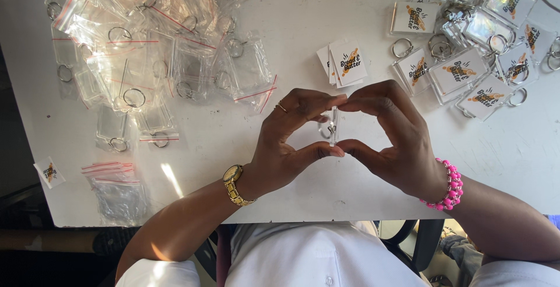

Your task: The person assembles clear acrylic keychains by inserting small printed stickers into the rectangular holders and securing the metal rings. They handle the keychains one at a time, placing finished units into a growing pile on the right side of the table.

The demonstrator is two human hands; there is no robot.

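Both hands meet over the middle of the white table (303,30). My left hand (289,141) and my right hand (391,141) pinch a clear plastic keychain case (333,126) between thumbs and forefingers, seen edge-on and upright, with its metal ring at the left side. A gold watch sits on my left wrist and a pink bead bracelet on my right. Just beyond the hands lies a small stack of printed paper inserts (344,63).
A heap of empty clear keychains in plastic sleeves (151,48) fills the far left. Finished keychains with inserts (472,48) pile at the far right. Empty sleeves (116,188) and one loose insert (49,172) lie near the front left edge.
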